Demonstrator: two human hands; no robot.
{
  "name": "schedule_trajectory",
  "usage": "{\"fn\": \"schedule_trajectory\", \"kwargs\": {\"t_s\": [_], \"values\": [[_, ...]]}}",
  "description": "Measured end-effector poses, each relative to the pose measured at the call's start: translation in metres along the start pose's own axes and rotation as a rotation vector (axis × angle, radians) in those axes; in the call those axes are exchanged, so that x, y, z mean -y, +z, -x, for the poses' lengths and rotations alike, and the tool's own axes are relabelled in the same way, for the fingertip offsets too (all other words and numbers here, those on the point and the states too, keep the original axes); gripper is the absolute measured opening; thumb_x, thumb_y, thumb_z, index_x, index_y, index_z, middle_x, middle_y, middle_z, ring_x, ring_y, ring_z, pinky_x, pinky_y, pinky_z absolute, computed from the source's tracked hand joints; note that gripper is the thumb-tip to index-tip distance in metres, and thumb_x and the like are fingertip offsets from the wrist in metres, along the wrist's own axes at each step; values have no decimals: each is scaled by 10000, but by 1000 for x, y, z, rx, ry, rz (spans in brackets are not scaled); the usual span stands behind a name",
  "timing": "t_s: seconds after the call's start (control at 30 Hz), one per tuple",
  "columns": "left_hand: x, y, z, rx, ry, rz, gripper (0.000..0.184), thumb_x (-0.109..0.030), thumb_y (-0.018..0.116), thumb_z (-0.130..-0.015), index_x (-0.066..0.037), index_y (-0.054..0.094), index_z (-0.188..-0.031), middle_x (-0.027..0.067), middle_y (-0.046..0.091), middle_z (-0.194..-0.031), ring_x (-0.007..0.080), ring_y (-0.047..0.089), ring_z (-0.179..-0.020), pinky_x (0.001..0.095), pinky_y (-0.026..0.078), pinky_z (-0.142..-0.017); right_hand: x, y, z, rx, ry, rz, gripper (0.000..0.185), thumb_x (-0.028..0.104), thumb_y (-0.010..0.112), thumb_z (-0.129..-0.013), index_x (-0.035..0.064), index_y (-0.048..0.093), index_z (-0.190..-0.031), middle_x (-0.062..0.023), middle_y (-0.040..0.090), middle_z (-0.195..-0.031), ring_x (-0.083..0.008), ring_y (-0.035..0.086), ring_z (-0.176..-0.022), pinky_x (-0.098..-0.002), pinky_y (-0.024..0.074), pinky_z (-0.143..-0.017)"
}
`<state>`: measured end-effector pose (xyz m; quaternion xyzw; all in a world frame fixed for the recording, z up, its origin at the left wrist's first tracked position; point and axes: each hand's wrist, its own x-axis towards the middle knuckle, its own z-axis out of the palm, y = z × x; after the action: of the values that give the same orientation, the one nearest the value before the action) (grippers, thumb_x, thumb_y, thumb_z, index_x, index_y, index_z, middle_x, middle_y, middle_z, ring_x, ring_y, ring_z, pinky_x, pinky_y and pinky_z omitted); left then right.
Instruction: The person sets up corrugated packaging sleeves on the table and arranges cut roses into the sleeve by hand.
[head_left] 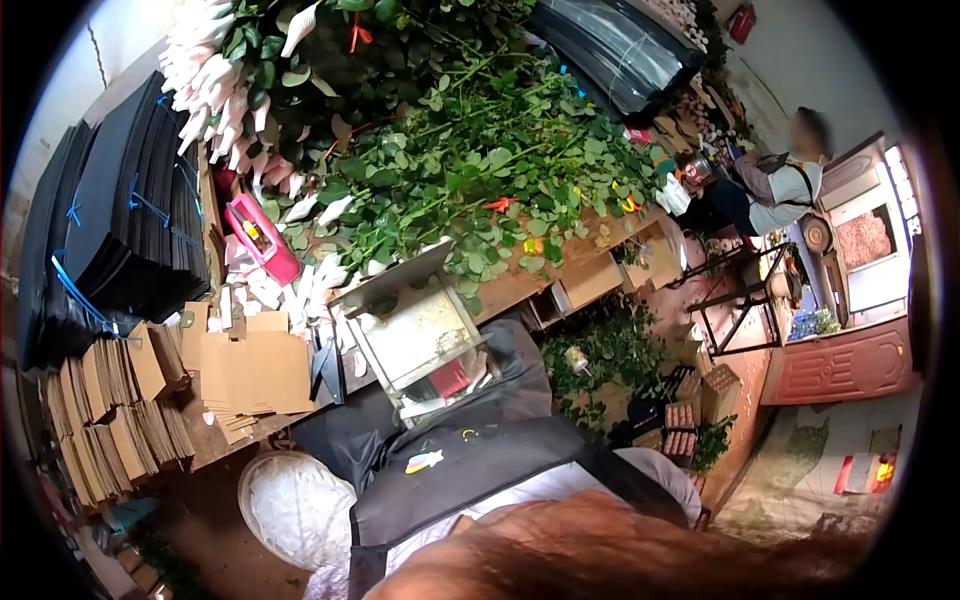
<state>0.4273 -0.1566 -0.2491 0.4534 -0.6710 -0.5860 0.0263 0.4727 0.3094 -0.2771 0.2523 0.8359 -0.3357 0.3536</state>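
Observation:
Neither of my hands shows; my dark apron (480,470) fills the lower middle. In front of it, at the bench's near edge, stands a pale metal-framed stand (415,340) with a flat top and a dark red item (455,378) low in it. Left of the stand lies a pair of black-handled shears or scissors (325,372), close to flat cardboard pieces (255,365). Beyond the stand, a big heap of leafy green stems (480,150) covers the bench. White and pale pink wrapped flower heads (215,90) are piled at the far left.
Black sheets (120,200) tied with blue straps and stacked cardboard (110,410) stand left. A pink basket (260,240) sits on the bench. A white-filled round container (295,510) is on the floor. Another person (785,185) is near the door (845,360) at right.

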Motion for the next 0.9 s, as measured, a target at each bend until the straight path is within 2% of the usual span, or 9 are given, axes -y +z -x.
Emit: {"fn": "schedule_trajectory", "kwargs": {"t_s": [0.23, 0.33, 0.37, 0.4, 0.47, 0.63, 0.73, 0.77, 0.9], "values": [[16, -12, 12, -154, -10, 124, 173, -107, 546, -993, 29, 568, -1098, 131, 598, -1068, 231, 559, -977, 360, 455, -937, -54, -76, -74, -58, -156, 485, 483, 475, 557, -913, 103, 728, -1168, -209, 694, -1197, -414, 662, -1068, -468, 492, -964], [9, -25, 10, -260, 41, 192, 160, -97, 547, -990, 27, 568, -1087, 124, 598, -1058, 224, 557, -967, 358, 455, -931, 88, -241, -18, -355, -277, 414, 427, 457, 632, -889, 55, 741, -983, -251, 707, -941, -399, 699, -892, -483, 543, -799], [-2, -34, 6, -304, 130, 219, 155, -94, 548, -988, 27, 569, -1084, 122, 598, -1054, 222, 557, -964, 357, 455, -930, 122, -286, -19, -356, -384, 162, 348, 378, 636, -880, 40, 710, -926, -215, 726, -961, -372, 705, -907, -448, 555, -808], [-23, -37, 2, -336, 244, 244, 151, -91, 548, -987, 26, 569, -1080, 120, 598, -1051, 219, 557, -960, 356, 455, -928, 147, -323, -41, -535, -553, 142, 370, 368, 667, -903, 33, 697, -1058, -200, 722, -1065, -338, 703, -978, -417, 549, -854], [-93, -45, -12, -326, 559, 271, 142, -84, 550, -985, 25, 569, -1073, 116, 598, -1044, 215, 556, -953, 355, 455, -924, 235, -392, -34, -646, -781, 13, 435, 301, 647, -970, 35, 634, -1314, -184, 686, -1264, -285, 670, -1147, -376, 507, -989], [-378, 35, 40, 66, 944, 157, 134, -18, 557, -991, 10, 587, -1119, 62, 597, -1051, 147, 565, -976, 292, 459, -912, 469, -510, -22, -829, -1245, -38, 449, 236, 664, -956, 10, 604, -1339, -187, 630, -1352, -300, 626, -1210, -376, 483, -1028], [-501, 92, 60, 21, 1719, -346, 451, -50, 740, -801, -20, 597, -1228, 201, 598, -1327, 408, 544, -1280, 468, 420, -1092, 588, -544, -1, -1386, -1286, 718, 701, 321, 728, -871, 45, 471, -1462, -187, 568, -1406, -357, 637, -1148, -433, 511, -974], [-535, 116, 57, 5, 1878, -387, 542, -81, 777, -770, -19, 581, -1272, 218, 546, -1412, 422, 494, -1344, 491, 397, -1120, 623, -558, -6, -1450, -1365, 845, 765, 353, 736, -850, 66, 427, -1489, -181, 552, -1420, -361, 641, -1133, -443, 519, -956], [-643, 202, 1, -159, 1964, -591, 809, -199, 820, -746, -2, 432, -1428, 258, 390, -1516, 439, 368, -1428, 502, 342, -1169, 751, -580, 21, -1453, -1282, 723, 818, 419, 721, -867, 125, 363, -1542, -175, 479, -1506, -379, 567, -1272, -466, 498, -1020]]}}
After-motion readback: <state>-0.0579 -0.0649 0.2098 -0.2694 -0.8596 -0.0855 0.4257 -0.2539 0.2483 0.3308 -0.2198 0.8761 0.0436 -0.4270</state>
